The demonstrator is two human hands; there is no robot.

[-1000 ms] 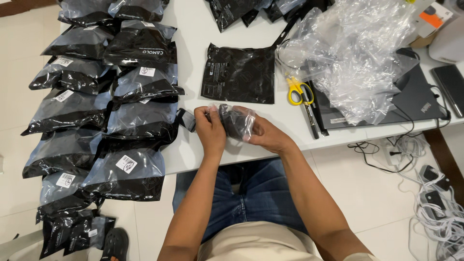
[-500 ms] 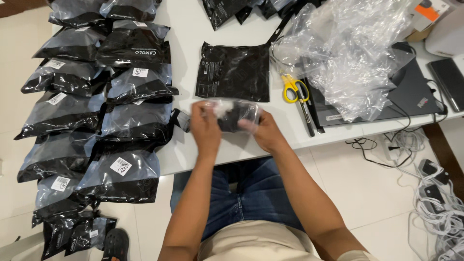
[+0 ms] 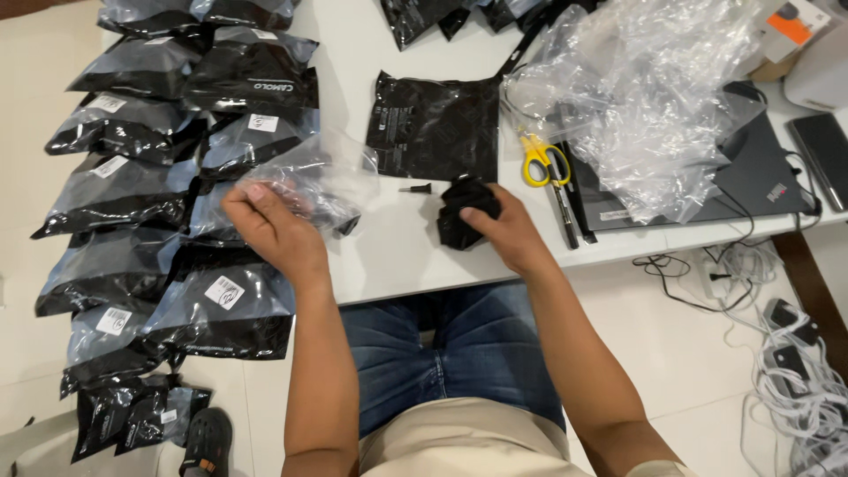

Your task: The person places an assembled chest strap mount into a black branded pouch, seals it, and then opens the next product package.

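- Your left hand (image 3: 276,231) pinches an empty clear plastic bag (image 3: 322,181), lifted over the white table's (image 3: 389,256) left side.
- Your right hand (image 3: 505,231) closes its fingers around a small black bundle (image 3: 465,210) resting on the table near its front edge.
- A small black screw (image 3: 415,188) lies just beside the bundle.
- Behind it sits a flat black pouch (image 3: 437,128); yellow scissors (image 3: 543,159) and crumpled clear wrap (image 3: 645,97) lie to the right, with rows of black packets (image 3: 159,177) on the left.
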